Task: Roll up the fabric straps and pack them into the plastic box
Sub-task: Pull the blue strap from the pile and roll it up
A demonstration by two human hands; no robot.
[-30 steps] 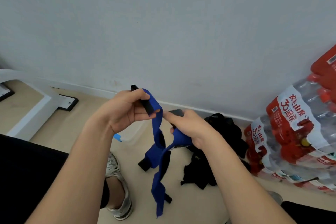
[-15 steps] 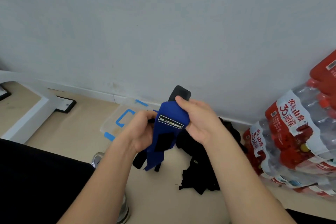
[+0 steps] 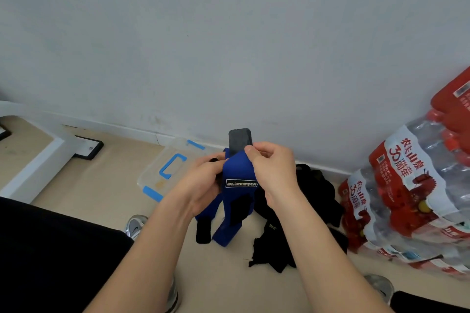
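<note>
Red-labelled bottle packs (image 3: 412, 198) stand on the floor (image 3: 101, 185) at the right. Left of a heap of black straps (image 3: 312, 201) lies the clear box (image 3: 157, 173). Between them, held above the floor, hangs a blue strap (image 3: 239, 170); the left grip (image 3: 203, 183) clasps its side and the right grip (image 3: 272, 168) pinches its top.

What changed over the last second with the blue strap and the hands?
The blue strap, hanging long a second ago, is now folded shorter, its black tab sticking up above the right hand. The left hand dropped lower, beside it. Both hands kept hold; the black straps stayed on the floor.
</note>
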